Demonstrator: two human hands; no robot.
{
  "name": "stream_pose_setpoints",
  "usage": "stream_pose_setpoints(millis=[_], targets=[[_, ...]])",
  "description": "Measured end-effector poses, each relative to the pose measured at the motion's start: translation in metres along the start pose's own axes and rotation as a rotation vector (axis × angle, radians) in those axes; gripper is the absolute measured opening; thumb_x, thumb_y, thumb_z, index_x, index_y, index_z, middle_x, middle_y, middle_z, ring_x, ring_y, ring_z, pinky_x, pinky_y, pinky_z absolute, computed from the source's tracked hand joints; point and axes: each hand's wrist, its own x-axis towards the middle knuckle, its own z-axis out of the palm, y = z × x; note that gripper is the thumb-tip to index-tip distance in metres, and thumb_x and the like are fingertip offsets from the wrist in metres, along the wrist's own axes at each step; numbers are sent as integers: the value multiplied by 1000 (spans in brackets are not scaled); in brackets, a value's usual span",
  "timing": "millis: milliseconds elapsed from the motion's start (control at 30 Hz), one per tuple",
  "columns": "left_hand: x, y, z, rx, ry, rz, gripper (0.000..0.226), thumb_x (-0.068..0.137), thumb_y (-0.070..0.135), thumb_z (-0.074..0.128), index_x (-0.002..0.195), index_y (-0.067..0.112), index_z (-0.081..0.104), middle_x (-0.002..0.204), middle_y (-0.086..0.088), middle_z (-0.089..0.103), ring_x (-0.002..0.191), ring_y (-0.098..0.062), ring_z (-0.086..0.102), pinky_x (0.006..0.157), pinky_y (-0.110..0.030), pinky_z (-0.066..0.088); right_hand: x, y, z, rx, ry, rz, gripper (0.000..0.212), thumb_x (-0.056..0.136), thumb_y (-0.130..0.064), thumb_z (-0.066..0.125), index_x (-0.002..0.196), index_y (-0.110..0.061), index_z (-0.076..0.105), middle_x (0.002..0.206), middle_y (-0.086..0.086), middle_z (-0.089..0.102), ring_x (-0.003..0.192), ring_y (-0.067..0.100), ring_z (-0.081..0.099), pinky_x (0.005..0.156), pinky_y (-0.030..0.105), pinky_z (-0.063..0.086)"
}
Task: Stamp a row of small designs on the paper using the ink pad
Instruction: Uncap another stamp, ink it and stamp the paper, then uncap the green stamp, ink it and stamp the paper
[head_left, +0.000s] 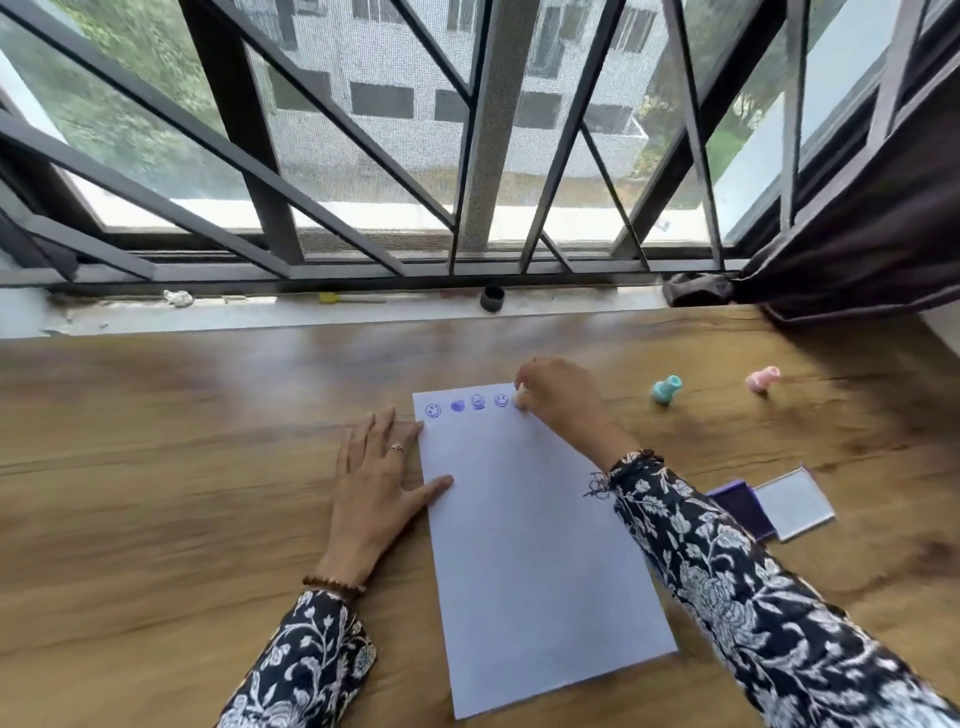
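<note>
A white sheet of paper (524, 545) lies on the wooden table (182, 493). Several small purple designs (467, 405) form a row along its top edge. My right hand (561, 400) is shut on a small pale stamp (519, 399), pressing it down on the paper just right of the last design. My left hand (379, 478) lies flat with fingers spread, its thumb on the paper's left edge. An open purple ink pad (743, 512) with its clear lid (792, 501) sits to the right, partly hidden by my right sleeve.
A teal stamp (666, 389) and a pink stamp (762, 379) rest on the table at the far right. A small black cap (492, 298) stands on the window sill behind. A dark curtain (857, 249) hangs at the right.
</note>
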Motion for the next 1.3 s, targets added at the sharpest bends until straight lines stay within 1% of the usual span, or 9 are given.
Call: stream_pose_setpoints(millis=[67,267,367,467,667,967,1100,1200,1300], targets=[[5,-4,-3,3,-32,-17,71,72,57,64,134,30,40,153,-7,26,142,-24,15,116,-43,9,10,-4,-7,101,-83,-1,18,75,-7,60,91,-6,67,99,13,68,92,30,60,72,31,44],[-11,41,-18,-121,45,-63,62,77,45,66,131,22,44,149,-12,30,138,-27,25,115,-44,17,-40,56,-51,1205,55,278,18,77,-10,71,94,-5,67,81,7,67,72,13,61,61,16,55],[-12,57,-24,-191,162,-7,44,79,27,69,119,16,55,132,-14,49,123,-31,43,104,-41,35,-80,76,-42,1418,38,355,20,80,-12,67,99,-6,65,84,4,67,72,9,63,59,14,52],[-16,102,-16,-286,55,151,27,81,20,67,108,18,62,112,-4,59,107,-20,50,89,-26,40,-118,93,-33,1529,92,423,14,85,-4,59,98,-4,64,85,6,66,72,11,63,60,12,55],[-20,193,29,-180,-289,373,26,86,22,58,112,17,58,115,-5,58,104,-21,53,84,-33,46,-170,140,-19,1606,79,445,14,83,-3,59,93,-6,68,86,7,70,72,11,68,62,13,56],[-15,234,66,-38,-383,352,15,86,12,52,95,2,59,102,-18,56,92,-32,54,78,-43,46,-178,178,-9,1656,80,433,19,81,3,60,82,-13,70,80,7,70,64,8,69,59,13,55],[-14,244,68,-472,-273,-10,16,80,12,66,95,5,67,94,-12,67,82,-16,62,75,-25,49,-179,189,-8,1530,97,353,20,78,0,66,80,-19,73,77,2,71,72,9,66,63,14,54],[-15,249,67,-1092,-412,-329,22,82,3,62,104,-1,62,85,-9,67,72,-9,66,68,-16,54,-176,191,-12,1389,128,248,23,77,1,67,88,-20,72,76,-10,73,71,-1,65,64,9,49],[-15,253,64,-1268,-481,-364,17,84,1,58,100,2,64,82,-8,70,74,-12,70,70,-16,57,-171,192,-20,1381,153,194,29,75,8,68,84,-20,69,77,-9,71,67,-6,66,61,5,48]])
